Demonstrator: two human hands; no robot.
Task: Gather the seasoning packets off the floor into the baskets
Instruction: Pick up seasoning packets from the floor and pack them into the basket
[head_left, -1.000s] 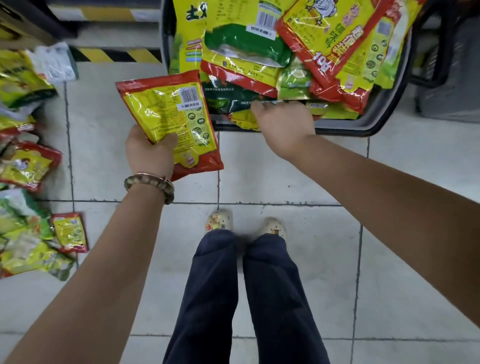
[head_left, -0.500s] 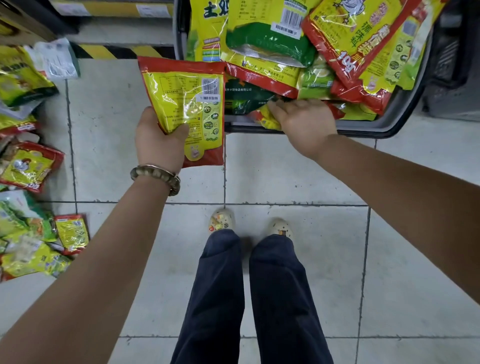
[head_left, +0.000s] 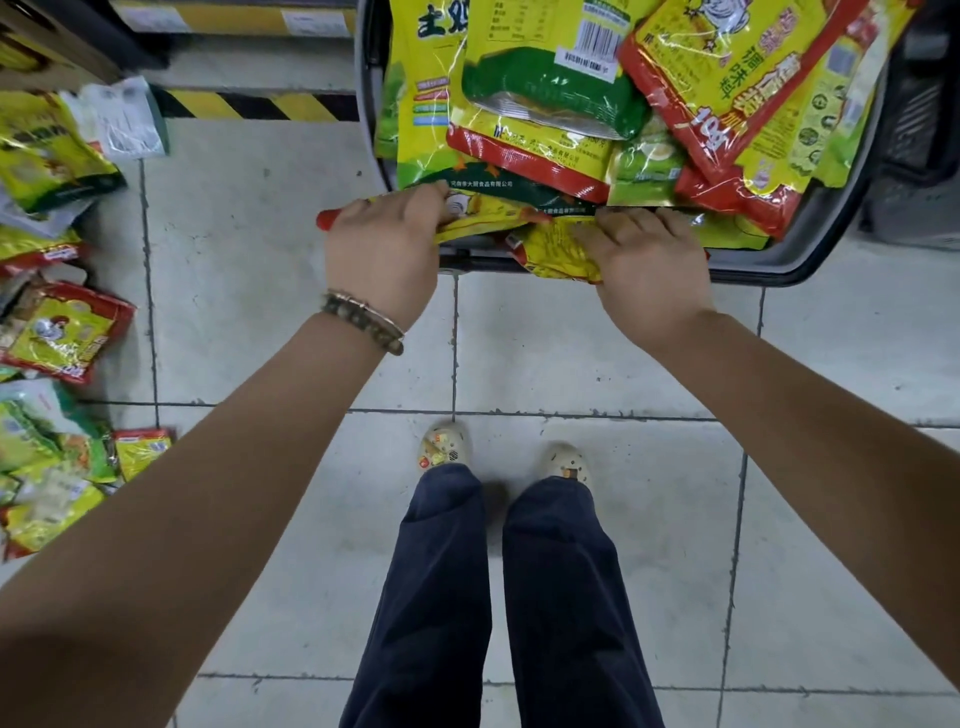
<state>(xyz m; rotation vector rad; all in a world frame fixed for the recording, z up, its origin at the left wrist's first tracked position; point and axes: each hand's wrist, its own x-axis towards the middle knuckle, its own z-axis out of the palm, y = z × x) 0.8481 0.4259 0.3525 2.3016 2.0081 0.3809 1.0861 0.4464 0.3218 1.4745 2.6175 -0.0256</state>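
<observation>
While the left hand (head_left: 382, 260) grips a seasoning packet (head_left: 483, 213) by its edge at the basket's (head_left: 810, 260) near rim, the right hand (head_left: 649, 265) pinches a second packet (head_left: 556, 254) over that rim, both judged light, limp and slippery.

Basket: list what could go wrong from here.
1. The basket is heaped past its rim. Pushing in the red-edged packet held by the left hand may tip others out.
2. The crumpled packet that the right hand holds hangs over the near rim and could slip to the floor.
3. The loose packets left on the floor could be stepped on.
</observation>
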